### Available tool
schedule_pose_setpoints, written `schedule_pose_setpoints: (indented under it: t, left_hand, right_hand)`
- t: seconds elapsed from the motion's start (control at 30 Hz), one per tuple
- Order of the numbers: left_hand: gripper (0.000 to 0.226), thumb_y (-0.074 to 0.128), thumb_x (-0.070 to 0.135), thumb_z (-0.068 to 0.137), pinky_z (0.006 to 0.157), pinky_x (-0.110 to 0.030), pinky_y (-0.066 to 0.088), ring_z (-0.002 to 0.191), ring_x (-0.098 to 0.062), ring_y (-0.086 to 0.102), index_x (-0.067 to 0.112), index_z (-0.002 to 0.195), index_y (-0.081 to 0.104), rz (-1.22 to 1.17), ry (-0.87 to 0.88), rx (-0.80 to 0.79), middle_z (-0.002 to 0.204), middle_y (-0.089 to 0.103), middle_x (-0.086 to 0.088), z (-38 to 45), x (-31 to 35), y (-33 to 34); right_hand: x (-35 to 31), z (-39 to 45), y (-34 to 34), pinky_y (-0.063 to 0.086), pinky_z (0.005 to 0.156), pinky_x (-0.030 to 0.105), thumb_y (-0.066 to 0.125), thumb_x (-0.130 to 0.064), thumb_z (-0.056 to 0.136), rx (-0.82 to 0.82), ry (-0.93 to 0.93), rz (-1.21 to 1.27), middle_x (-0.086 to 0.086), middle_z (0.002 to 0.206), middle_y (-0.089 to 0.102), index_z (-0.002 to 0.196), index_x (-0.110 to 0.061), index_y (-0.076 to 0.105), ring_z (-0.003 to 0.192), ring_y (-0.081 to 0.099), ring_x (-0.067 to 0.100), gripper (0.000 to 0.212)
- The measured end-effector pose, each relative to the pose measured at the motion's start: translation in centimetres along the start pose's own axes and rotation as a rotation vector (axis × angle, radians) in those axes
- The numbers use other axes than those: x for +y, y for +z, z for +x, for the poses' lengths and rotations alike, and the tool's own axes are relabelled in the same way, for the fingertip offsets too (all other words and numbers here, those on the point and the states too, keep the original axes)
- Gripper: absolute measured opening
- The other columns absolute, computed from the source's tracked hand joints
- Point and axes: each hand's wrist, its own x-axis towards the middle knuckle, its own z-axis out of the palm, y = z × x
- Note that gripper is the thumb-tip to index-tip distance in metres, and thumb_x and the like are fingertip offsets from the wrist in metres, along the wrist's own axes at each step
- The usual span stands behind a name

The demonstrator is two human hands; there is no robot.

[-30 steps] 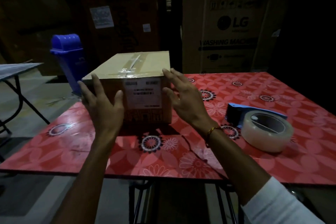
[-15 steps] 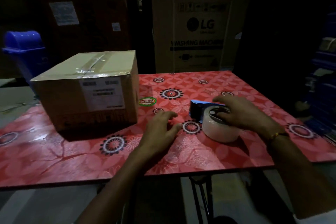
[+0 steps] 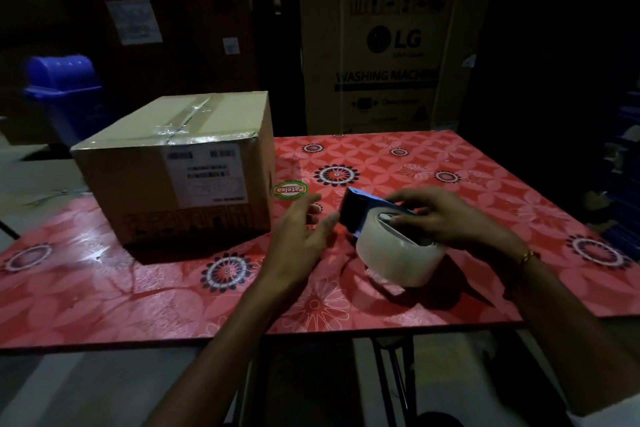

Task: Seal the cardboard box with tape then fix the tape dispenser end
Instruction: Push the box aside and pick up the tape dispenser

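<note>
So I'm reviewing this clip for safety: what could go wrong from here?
The right hand holds the tape dispenser tilted, and the left hand reaches toward its blue end; fingers might catch a cutter there. The dim lighting could make the clear tape's loose end hard to find.

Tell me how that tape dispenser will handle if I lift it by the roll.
The tape dispenser probably lifts easily: the right hand alone tilts it. Its fat clear roll likely makes it roll-heavy. The smooth tape face may be slippery, so gripping through the core seems safer.
</note>
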Motion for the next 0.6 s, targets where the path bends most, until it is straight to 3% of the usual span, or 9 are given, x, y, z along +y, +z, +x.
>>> schedule_pose_setpoints:
  t: [0.03,0.1,0.13,0.2,0.27,0.33,0.4,0.5,0.6]
  left_hand:
    - [0.038,0.055,0.039,0.097,0.069,-0.011,0.052,0.099,-0.003,0.062,0.025,0.132,0.056,-0.004,0.0,0.017,0.118,0.065,0.002,-0.2,-0.1,-0.4]
    - [0.029,0.048,0.038,0.1,0.078,-0.027,0.057,0.094,-0.008,0.068,0.025,0.122,0.062,-0.075,-0.006,0.058,0.107,0.071,0.002,-0.9,-0.2,-1.3]
    - [0.028,0.045,0.038,0.102,0.078,-0.029,0.056,0.09,-0.007,0.069,0.022,0.116,0.064,-0.141,-0.025,0.079,0.101,0.072,0.003,-1.2,0.0,-1.8]
    - [0.029,0.045,0.036,0.102,0.069,-0.017,0.053,0.084,0.001,0.069,0.017,0.112,0.065,-0.266,-0.055,0.107,0.098,0.071,0.003,-2.0,0.4,-2.8]
    - [0.03,0.051,0.038,0.097,0.069,-0.011,0.052,0.093,0.005,0.066,0.02,0.12,0.061,-0.316,-0.056,0.114,0.11,0.067,0.005,-2.5,0.6,-3.4]
    - [0.034,0.06,0.044,0.091,0.081,-0.021,0.056,0.107,-0.001,0.062,0.03,0.122,0.057,-0.296,-0.047,0.121,0.119,0.063,0.008,-2.5,0.2,-3.7]
    - [0.03,0.067,0.04,0.088,0.087,-0.031,0.056,0.106,-0.005,0.063,0.03,0.115,0.058,-0.28,-0.058,0.144,0.113,0.063,0.009,-2.4,0.0,-3.8]
    - [0.019,0.069,0.033,0.088,0.08,-0.027,0.054,0.095,-0.005,0.065,0.021,0.102,0.061,-0.268,-0.048,0.193,0.101,0.065,0.003,-2.2,0.2,-3.6]
    - [0.011,0.067,0.026,0.091,0.077,-0.026,0.051,0.089,-0.01,0.064,0.017,0.094,0.063,-0.371,-0.105,0.218,0.094,0.066,0.0,-1.8,0.2,-3.1]
  right_hand:
    - [-0.7,-0.1,0.4,0.053,0.069,0.018,0.069,-0.019,0.09,-0.02,0.002,0.081,-0.011,0.097,0.073,0.097,-0.046,0.065,0.082,0.068,0.002,0.029]
    - [-1.7,-0.4,1.4,0.056,0.072,0.023,0.065,-0.017,0.093,-0.043,0.019,0.213,-0.007,0.103,0.075,0.102,-0.044,0.067,0.09,0.071,0.008,0.029]
    - [-2.1,-0.6,1.9,0.058,0.077,0.027,0.064,-0.017,0.093,-0.052,0.018,0.27,-0.007,0.107,0.075,0.105,-0.041,0.069,0.095,0.071,0.01,0.028]
    - [-2.9,-0.8,3.0,0.06,0.082,0.034,0.063,-0.017,0.093,-0.063,0.021,0.367,-0.006,0.112,0.074,0.112,-0.031,0.072,0.1,0.071,0.011,0.025]
    - [-3.6,-0.9,3.9,0.061,0.078,0.035,0.064,-0.017,0.091,-0.069,0.023,0.452,-0.002,0.112,0.074,0.114,-0.025,0.072,0.098,0.071,0.013,0.025]
    - [-4.2,-0.9,4.8,0.06,0.075,0.039,0.064,-0.019,0.091,-0.067,0.021,0.513,0.004,0.111,0.073,0.112,-0.024,0.071,0.099,0.071,0.022,0.023]
    - [-4.3,-0.9,5.8,0.057,0.077,0.053,0.066,-0.021,0.091,-0.043,0.052,0.585,0.011,0.111,0.07,0.108,-0.024,0.072,0.101,0.068,0.038,0.019]
    - [-4.3,-1.1,7.1,0.052,0.074,0.054,0.071,-0.02,0.088,-0.005,0.108,0.665,0.019,0.111,0.067,0.106,-0.02,0.072,0.1,0.062,0.053,0.018]
    - [-4.2,-1.2,7.6,0.052,0.073,0.055,0.07,-0.012,0.089,0.001,0.12,0.699,0.021,0.112,0.068,0.108,-0.014,0.071,0.098,0.063,0.053,0.02]
